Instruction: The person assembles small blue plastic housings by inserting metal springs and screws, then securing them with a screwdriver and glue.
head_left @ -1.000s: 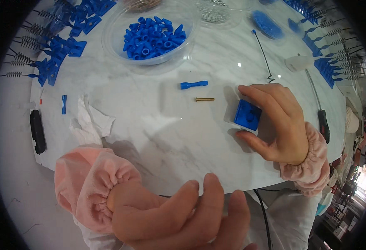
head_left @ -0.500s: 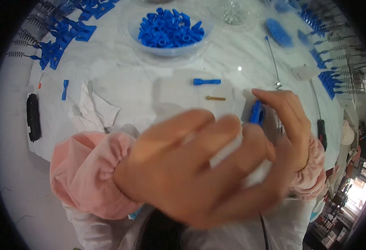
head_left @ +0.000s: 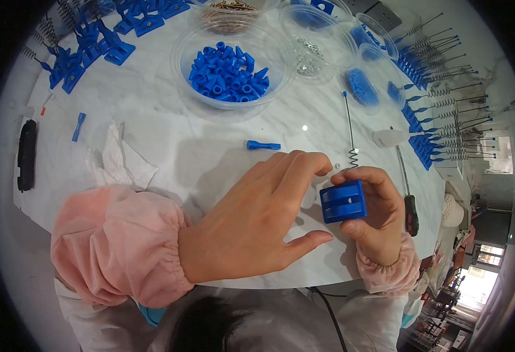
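My right hand (head_left: 378,214) grips a blue plastic block (head_left: 344,201) between thumb and fingers. The block has a grooved face with a small hole in it. Just left of it, my left hand (head_left: 257,217) is open, index finger bent and thumb stretched toward the block, apart from it. I see nothing between those fingers. Beyond my left hand lies a small blue tapered sleeve (head_left: 263,145). A tiny metal nut (head_left: 337,166) sits by my right fingertips. Farther off, a thin metal rod with a coiled spring end (head_left: 353,154) rests on the table.
A clear bowl of blue cone caps (head_left: 228,104) stands ahead, with tubs of brass screws (head_left: 228,19) and small metal parts (head_left: 309,57) behind. Rows of blue clips with springs line both sides. A screwdriver (head_left: 411,214), white bottle (head_left: 389,138), crumpled tissue (head_left: 122,158) and black tool (head_left: 27,155) lie around.
My left hand has dropped from a blurred raised position to beside the block, fingers spread. The block now shows its grooved face. The brass screw on the table is no longer visible. The view has shifted.
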{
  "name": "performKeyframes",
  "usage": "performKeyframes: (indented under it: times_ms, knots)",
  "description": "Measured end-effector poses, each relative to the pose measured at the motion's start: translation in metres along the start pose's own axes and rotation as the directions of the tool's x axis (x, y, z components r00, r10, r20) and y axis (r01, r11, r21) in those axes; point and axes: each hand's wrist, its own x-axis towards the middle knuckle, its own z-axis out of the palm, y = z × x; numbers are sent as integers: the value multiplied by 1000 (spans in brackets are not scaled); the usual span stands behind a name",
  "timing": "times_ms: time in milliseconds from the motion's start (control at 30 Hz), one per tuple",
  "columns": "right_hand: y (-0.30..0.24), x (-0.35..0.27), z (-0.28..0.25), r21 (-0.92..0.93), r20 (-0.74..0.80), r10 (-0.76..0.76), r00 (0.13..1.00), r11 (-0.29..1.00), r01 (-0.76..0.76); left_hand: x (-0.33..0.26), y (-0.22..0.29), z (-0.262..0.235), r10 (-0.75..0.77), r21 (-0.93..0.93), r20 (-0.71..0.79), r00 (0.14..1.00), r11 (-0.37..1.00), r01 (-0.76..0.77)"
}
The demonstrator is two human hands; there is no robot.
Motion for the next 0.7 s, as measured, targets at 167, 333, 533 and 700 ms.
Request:
performKeyframes:
  times_ms: [167, 333, 533, 700]
  knots:
    - [8, -1, 2, 18, 35, 10, 999, 1000, -11, 1, -1, 2, 13, -50, -14, 1000, 999, -13]
    - [4, 1, 2, -164, 94, -129, 987, 976, 143, -2, 1, 1, 32, 31, -45, 998, 999, -31]
    - [-20, 5, 3, -764, 293, -337, 895, 480, 431, -7, -5, 3, 244, 488, 37, 969, 842, -231]
    - [-15, 2, 6, -836, 326, -384, 864, 309, 453, -13, -4, 8, 256, 564, 51, 965, 791, -239]
